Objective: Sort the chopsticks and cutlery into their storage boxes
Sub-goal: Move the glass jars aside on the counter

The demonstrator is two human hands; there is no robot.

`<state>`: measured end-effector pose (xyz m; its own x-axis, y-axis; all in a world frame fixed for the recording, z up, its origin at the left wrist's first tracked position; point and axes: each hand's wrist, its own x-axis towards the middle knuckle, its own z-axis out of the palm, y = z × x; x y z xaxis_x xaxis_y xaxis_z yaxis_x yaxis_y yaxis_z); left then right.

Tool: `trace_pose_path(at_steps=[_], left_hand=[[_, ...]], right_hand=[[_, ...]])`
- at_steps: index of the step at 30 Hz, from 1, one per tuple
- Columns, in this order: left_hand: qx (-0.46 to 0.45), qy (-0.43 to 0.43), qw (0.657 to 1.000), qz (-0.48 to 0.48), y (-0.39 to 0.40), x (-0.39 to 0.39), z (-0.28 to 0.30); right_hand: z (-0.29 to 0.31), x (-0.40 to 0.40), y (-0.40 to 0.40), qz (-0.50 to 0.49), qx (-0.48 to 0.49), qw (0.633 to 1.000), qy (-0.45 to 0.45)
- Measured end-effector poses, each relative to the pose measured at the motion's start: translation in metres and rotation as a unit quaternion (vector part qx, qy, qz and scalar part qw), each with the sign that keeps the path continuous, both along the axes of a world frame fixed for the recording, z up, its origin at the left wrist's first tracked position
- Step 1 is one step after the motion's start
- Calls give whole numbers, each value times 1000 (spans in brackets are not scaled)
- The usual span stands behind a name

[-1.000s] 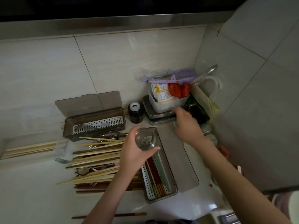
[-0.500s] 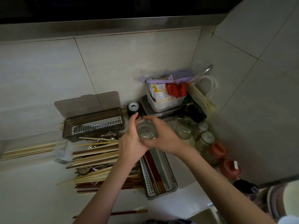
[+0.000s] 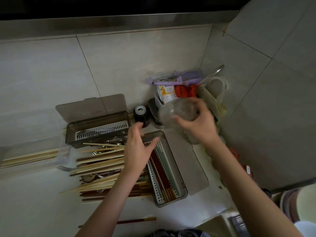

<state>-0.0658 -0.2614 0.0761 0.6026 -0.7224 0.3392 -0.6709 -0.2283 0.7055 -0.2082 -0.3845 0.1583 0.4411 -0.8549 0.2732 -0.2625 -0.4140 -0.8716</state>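
My right hand (image 3: 199, 127) grips a clear glass jar (image 3: 177, 112), held above the counter near the back right corner. My left hand (image 3: 138, 147) hovers empty with fingers spread over the top end of the storage box (image 3: 181, 183) that holds red and pale green chopsticks. A second brown box (image 3: 71, 134) with its lid up sits to the left, with forks on its white slotted tray. A heap of wooden and dark red chopsticks (image 3: 100, 161), mixed with forks and spoons, lies between the boxes.
A black jar with a white cap (image 3: 140, 112) stands behind the boxes. A white tub with packets (image 3: 168, 94) and a purple clip fills the corner. One loose red chopstick (image 3: 136, 220) lies near the front edge. Jars stand at the right wall.
The glass jar passed from my left hand to my right, which carried it right and back toward the corner. My left hand let go and opened over the chopstick box.
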Motion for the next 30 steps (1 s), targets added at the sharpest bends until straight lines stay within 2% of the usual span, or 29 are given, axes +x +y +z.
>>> trace_pose_path(at_steps=[1,3,6,8,11,17,30], left_hand=[[73,-7,997,25,5,5,-9],[187,36,980,55,15,11,-26],[273,88,957,39,22,10,-49],[305,123,944,11,18,7,-60],[304,159,939,2,12,0,-67],[296,183,937,-3,8,-7,-55],[258,217,942,-7,13,-7,-53]], right_hand=[[8,-10,-9,-34,9,999,4],[21,-34,-30,-59,40,994,78],[19,-65,-55,-31,61,965,252],[2,-74,-61,-3,63,940,336],[-33,-82,-64,35,64,905,420],[-78,-87,-63,52,1,862,504],[-95,-72,-64,63,-40,834,547]])
